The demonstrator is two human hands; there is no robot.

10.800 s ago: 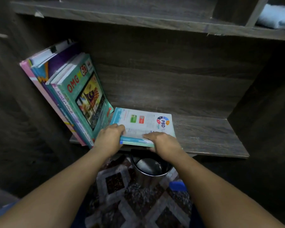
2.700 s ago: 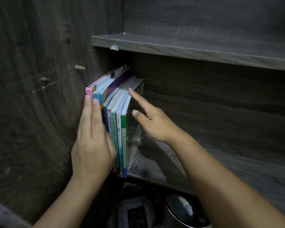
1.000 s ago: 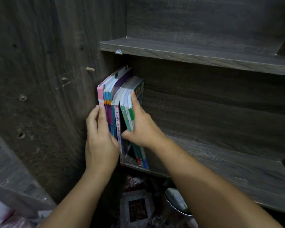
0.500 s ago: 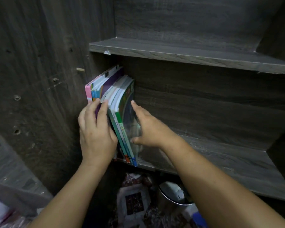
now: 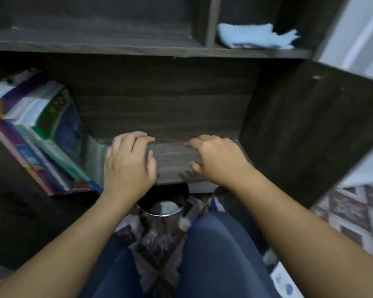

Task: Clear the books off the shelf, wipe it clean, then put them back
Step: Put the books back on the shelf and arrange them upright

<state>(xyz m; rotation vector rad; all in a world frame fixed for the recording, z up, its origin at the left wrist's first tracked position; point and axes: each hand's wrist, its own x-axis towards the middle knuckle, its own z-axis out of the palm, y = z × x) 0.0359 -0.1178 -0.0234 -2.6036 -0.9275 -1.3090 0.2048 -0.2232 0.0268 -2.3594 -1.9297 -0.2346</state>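
Though blurry, books (image 5: 41, 134) seemingly just beside fingers (image 5: 134, 137) of the left hand (image 5: 128, 166).

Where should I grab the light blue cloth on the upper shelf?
Pinch the light blue cloth at its loose right end, coming straight in from the open front. It lies flat and limp, with a divider close on its left, so a front pinch looks easiest.

This looks like a room in a home. A dark wood-grain shelf unit (image 5: 172, 155) holds leaning schoolbooks (image 5: 41, 130) and a folded blue cloth (image 5: 254, 37). A patterned rug (image 5: 353, 211) covers the floor.
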